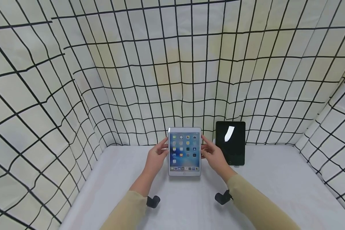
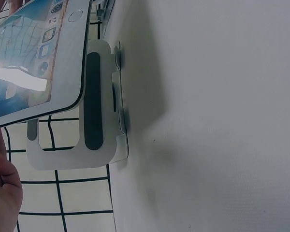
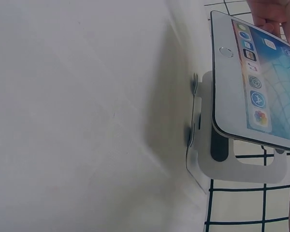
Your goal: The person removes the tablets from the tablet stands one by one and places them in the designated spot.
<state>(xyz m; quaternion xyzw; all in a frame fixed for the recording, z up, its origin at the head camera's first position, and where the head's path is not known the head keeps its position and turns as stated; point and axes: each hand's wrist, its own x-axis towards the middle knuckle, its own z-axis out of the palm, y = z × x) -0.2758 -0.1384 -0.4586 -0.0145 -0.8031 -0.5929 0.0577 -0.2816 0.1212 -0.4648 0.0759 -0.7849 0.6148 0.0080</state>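
A white tablet [image 1: 184, 156] with its screen lit and app icons showing stands upright between my two hands. My left hand [image 1: 156, 157] grips its left side edge, thumb at the front. On the opposite edge, my right hand [image 1: 215, 156] holds it in the same way. Behind the tablet, a silver stand with dark pads [image 2: 70, 158] rises from the table; the tablet hides it in the head view. Seen from the right wrist, the stand [image 3: 241, 172] has small lips at its base, and the tablet's lower edge sits in front of its upright plate.
A second tablet [image 1: 235, 143], black with a dark screen, leans upright to the right of my right hand. White cloth covers the table [image 1: 187, 204]. Grid-patterned white walls [image 1: 149, 73] enclose the back and both sides. Each wrist carries a small black camera [image 1: 153, 202].
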